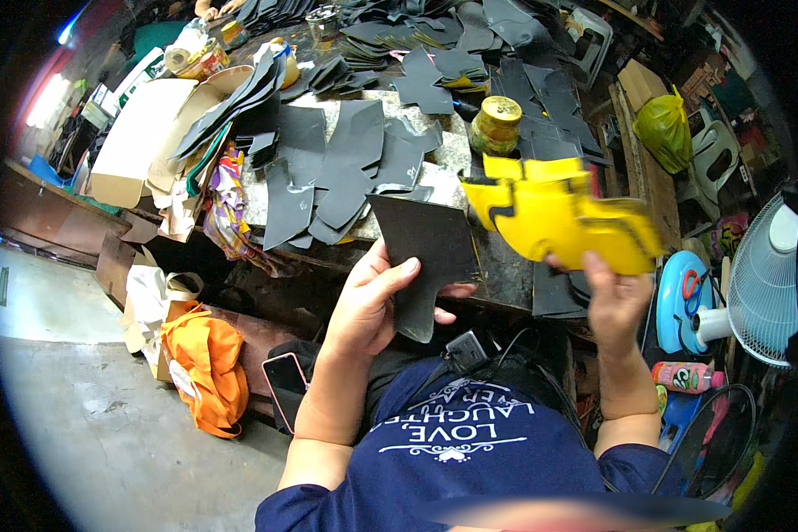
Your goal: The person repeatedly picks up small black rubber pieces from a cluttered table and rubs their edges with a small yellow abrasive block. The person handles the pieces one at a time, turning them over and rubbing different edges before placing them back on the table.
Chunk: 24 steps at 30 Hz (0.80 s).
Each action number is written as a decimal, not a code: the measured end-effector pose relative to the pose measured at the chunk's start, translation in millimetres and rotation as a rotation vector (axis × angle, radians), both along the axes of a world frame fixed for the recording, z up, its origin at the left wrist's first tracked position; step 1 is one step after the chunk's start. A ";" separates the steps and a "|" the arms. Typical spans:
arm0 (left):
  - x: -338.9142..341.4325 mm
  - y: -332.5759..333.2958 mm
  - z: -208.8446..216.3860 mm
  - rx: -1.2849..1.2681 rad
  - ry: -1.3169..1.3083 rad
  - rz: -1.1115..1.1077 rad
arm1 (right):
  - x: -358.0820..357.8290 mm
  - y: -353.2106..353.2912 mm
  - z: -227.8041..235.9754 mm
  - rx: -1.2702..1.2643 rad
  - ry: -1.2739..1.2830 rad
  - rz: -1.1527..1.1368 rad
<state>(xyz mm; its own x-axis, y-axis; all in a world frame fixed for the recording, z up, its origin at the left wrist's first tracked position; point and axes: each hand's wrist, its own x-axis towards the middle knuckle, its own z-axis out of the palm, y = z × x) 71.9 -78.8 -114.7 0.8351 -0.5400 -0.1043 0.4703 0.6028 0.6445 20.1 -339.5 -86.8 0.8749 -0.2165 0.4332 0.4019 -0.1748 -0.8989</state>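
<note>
Between the thumb and fingers of my left hand (pixel 366 297) is a black cut-out sheet piece (pixel 424 248), broad at the top and narrow below, held up over my lap. My right hand (pixel 614 297) grips a yellow cut-out piece (pixel 563 213) by its lower edge; it has notched edges and dark curved marks. Motion blurs this piece, and whether it is one layer or several I cannot tell. The two pieces are close but apart. Beyond them, flat black pieces (pixel 346 164) overlap on the table, next to a yellow-smeared jar (pixel 496 126).
Stacked black pieces (pixel 230 111) lean beside an open cardboard box (pixel 146 133) on the left. Orange cloth (pixel 202 368) and a phone (pixel 285 381) lie at lower left. A fan (pixel 765 284) stands on the right, near a pink bottle (pixel 685 377). Another person's hand (pixel 217 9) shows at the far edge.
</note>
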 end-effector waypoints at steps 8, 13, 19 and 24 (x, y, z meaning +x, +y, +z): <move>27.2 -25.3 -28.3 1.000 -0.896 0.297 | -20.7 -44.1 15.1 -0.593 -0.476 -0.254; 45.3 -51.2 -32.9 1.549 -1.174 0.442 | -6.0 -33.0 -8.3 -1.210 -0.042 -0.130; 40.6 -51.3 -29.2 1.699 -1.235 0.417 | -3.7 -31.4 -32.0 -1.139 0.118 -0.036; 30.1 -47.3 -14.2 1.730 -1.217 0.422 | -2.4 -41.0 -27.3 -1.059 0.157 0.062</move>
<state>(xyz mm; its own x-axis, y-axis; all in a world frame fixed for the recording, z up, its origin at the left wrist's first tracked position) 102.0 -126.1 -128.9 0.8638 -0.3319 0.3791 -0.4582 -0.8304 0.3171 17.7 -380.4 -114.1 0.9337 0.2500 0.2564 0.3299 -0.8791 -0.3440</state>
